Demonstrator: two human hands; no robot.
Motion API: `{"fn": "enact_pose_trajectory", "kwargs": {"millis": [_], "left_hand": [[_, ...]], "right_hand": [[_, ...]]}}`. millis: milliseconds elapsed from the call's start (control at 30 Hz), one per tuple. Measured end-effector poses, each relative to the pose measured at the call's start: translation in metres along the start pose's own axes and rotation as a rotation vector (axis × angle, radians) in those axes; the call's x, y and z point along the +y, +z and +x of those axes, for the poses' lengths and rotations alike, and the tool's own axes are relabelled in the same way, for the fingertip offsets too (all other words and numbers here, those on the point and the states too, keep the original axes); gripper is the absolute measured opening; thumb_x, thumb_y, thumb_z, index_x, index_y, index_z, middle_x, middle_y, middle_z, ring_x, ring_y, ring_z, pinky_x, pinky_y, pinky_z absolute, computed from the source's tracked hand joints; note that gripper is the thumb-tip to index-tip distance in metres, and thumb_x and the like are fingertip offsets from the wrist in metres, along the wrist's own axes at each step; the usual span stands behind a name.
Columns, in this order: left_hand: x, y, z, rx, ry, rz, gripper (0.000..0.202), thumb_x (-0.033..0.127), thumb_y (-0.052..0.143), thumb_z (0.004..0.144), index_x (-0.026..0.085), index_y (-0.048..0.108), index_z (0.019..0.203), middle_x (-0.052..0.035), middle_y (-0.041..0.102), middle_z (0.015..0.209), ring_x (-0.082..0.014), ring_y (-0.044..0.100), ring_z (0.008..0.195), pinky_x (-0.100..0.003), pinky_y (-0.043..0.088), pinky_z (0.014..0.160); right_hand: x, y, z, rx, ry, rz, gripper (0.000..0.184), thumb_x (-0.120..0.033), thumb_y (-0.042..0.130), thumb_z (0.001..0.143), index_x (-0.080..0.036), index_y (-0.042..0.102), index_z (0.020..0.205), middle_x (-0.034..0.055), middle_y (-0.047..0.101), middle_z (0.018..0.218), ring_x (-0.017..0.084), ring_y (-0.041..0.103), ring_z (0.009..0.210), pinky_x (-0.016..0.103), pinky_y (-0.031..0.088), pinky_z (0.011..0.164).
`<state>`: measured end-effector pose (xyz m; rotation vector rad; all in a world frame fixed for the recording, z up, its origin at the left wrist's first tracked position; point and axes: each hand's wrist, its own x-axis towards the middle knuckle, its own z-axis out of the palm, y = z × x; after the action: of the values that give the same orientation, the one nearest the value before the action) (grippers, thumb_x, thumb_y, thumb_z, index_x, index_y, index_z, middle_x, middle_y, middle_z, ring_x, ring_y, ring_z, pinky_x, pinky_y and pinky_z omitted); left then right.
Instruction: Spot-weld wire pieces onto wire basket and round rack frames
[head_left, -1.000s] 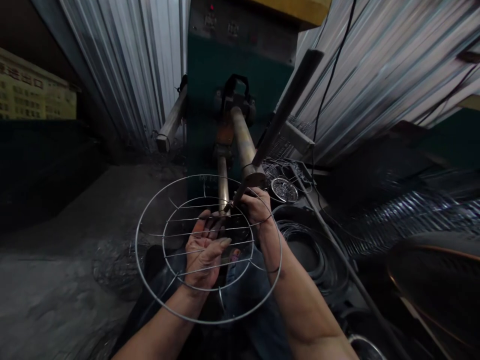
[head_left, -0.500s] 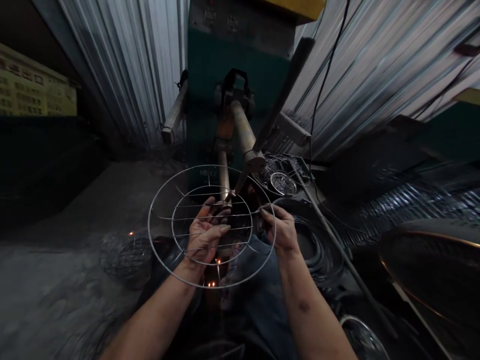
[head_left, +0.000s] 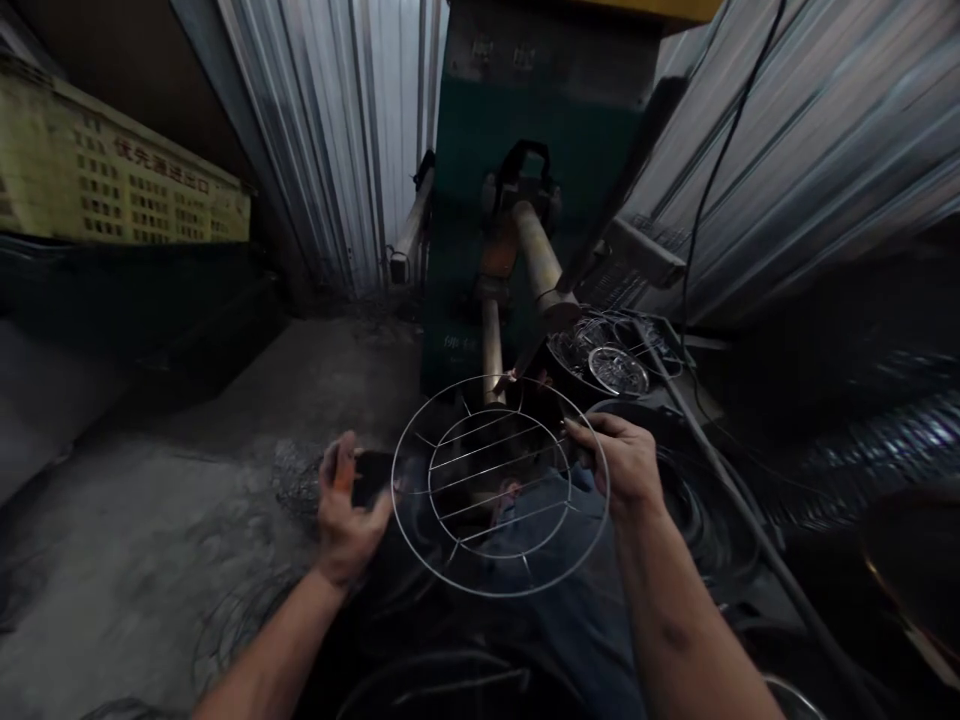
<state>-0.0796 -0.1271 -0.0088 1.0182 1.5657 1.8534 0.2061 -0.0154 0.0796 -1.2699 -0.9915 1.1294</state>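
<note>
A round wire rack (head_left: 499, 470), made of two rings joined by short spokes with straight bars across the inner ring, hangs tilted in front of me. My right hand (head_left: 628, 465) pinches it at its right side, fingers closed at the rings. To the left, my left hand (head_left: 346, 520) is off the rack, thumb and fingers apart, with nothing in it; motion blurs it slightly. The rack's far edge lies by the electrode tip (head_left: 510, 376) of a green machine (head_left: 465, 220); whether they touch I cannot tell.
The machine's thick upper arm (head_left: 538, 250) and thinner lower arm (head_left: 491, 345) reach toward me. Shiny wire parts (head_left: 619, 370) lie behind my right hand. Dark wire coils are at the right. A yellow crate (head_left: 150, 185) stands at the left, and wire bundles (head_left: 296, 475) lie on the floor.
My left hand has let go of the rack and moved left, its fingers spread. The glowing sparks below the rack are gone. The view has swung left, and my right hand keeps its hold.
</note>
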Motion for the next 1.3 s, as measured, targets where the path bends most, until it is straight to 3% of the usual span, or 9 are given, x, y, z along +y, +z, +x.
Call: {"fn": "enact_pose_trajectory", "kwargs": {"millis": [133, 367, 500, 633, 767, 900, 1067, 1233, 1300], "left_hand": [[0.011, -0.033, -0.026, -0.292, 0.447, 0.332, 0.064, 0.009, 0.076, 0.059, 0.038, 0.067, 0.116, -0.0042, 0.061, 0.121, -0.0298, 0.053, 0.112, -0.043, 0.036, 0.102], [-0.006, -0.031, -0.056, -0.871, 0.435, 0.408, 0.063, 0.018, 0.068, 0.068, 0.040, 0.059, 0.127, -0.0066, 0.063, 0.120, -0.0335, 0.053, 0.110, -0.048, 0.037, 0.094], [-0.027, -0.011, -0.063, -0.830, 0.301, 0.399, 0.059, 0.018, 0.067, 0.069, 0.032, 0.061, 0.126, -0.0120, 0.061, 0.121, -0.0325, 0.054, 0.107, -0.049, 0.039, 0.094], [-0.042, 0.010, -0.054, -0.762, 0.219, 0.595, 0.071, 0.013, 0.064, 0.066, 0.019, 0.051, 0.135, -0.0167, 0.052, 0.130, -0.0327, 0.050, 0.117, -0.049, 0.038, 0.101], [-0.040, 0.021, -0.047, -0.758, 0.233, 0.626, 0.075, 0.018, 0.064, 0.069, 0.013, 0.041, 0.141, -0.0188, 0.046, 0.137, -0.0311, 0.044, 0.126, -0.047, 0.035, 0.106], [-0.027, 0.016, -0.043, -0.686, 0.317, 0.587, 0.073, 0.026, 0.066, 0.074, 0.014, 0.041, 0.141, -0.0185, 0.046, 0.137, -0.0304, 0.044, 0.126, -0.046, 0.036, 0.106], [0.011, -0.031, -0.020, -0.544, 0.447, 0.518, 0.032, 0.027, 0.055, 0.086, 0.020, 0.067, 0.114, -0.0099, 0.064, 0.105, -0.0220, 0.060, 0.097, -0.037, 0.048, 0.088], [0.071, -0.118, -0.012, -0.489, 0.424, 0.646, 0.027, 0.028, 0.055, 0.088, 0.023, 0.070, 0.110, -0.0049, 0.065, 0.088, -0.0168, 0.059, 0.082, -0.029, 0.047, 0.076], [0.080, -0.154, -0.014, -0.433, 0.366, 0.808, 0.029, 0.030, 0.054, 0.088, 0.024, 0.070, 0.112, -0.0038, 0.062, 0.078, -0.0172, 0.057, 0.076, -0.030, 0.045, 0.073]], "right_hand": [[-0.008, -0.003, -0.009, -0.045, 0.060, -0.117, 0.036, -0.036, 0.090, 0.039, -0.013, 0.068, 0.057, -0.0011, 0.053, 0.041, 0.007, 0.040, 0.031, 0.020, 0.026, 0.029], [-0.003, -0.011, -0.026, -0.107, 0.106, -0.396, 0.040, -0.039, 0.089, 0.031, -0.012, 0.068, 0.052, 0.0004, 0.053, 0.040, 0.008, 0.042, 0.032, 0.022, 0.032, 0.031], [0.008, -0.027, -0.028, -0.042, 0.078, -0.506, 0.039, -0.041, 0.087, 0.033, -0.012, 0.069, 0.052, 0.0008, 0.054, 0.041, 0.009, 0.042, 0.034, 0.023, 0.033, 0.033], [-0.001, -0.037, -0.033, 0.050, -0.015, -0.571, 0.035, -0.038, 0.085, 0.038, -0.013, 0.072, 0.057, 0.0021, 0.060, 0.048, 0.010, 0.048, 0.042, 0.024, 0.037, 0.040], [-0.025, -0.032, -0.050, 0.123, -0.038, -0.509, 0.033, -0.034, 0.086, 0.039, -0.014, 0.073, 0.062, 0.0001, 0.059, 0.049, 0.010, 0.050, 0.044, 0.023, 0.038, 0.042], [-0.045, -0.018, -0.071, 0.065, 0.003, -0.299, 0.035, -0.032, 0.088, 0.037, -0.014, 0.071, 0.062, -0.0002, 0.059, 0.050, 0.009, 0.048, 0.040, 0.021, 0.037, 0.037], [-0.050, 0.011, -0.084, -0.089, 0.077, -0.140, 0.036, -0.030, 0.090, 0.035, -0.015, 0.070, 0.060, 0.0006, 0.061, 0.051, 0.008, 0.050, 0.039, 0.019, 0.039, 0.035], [-0.024, 0.054, -0.091, -0.247, 0.119, -0.118, 0.038, -0.029, 0.089, 0.043, -0.017, 0.073, 0.075, 0.0024, 0.068, 0.063, 0.013, 0.060, 0.049, 0.023, 0.050, 0.045], [-0.008, 0.066, -0.092, -0.289, 0.103, -0.173, 0.039, -0.028, 0.088, 0.047, -0.018, 0.073, 0.081, 0.0026, 0.070, 0.069, 0.014, 0.062, 0.053, 0.024, 0.053, 0.049]]}}
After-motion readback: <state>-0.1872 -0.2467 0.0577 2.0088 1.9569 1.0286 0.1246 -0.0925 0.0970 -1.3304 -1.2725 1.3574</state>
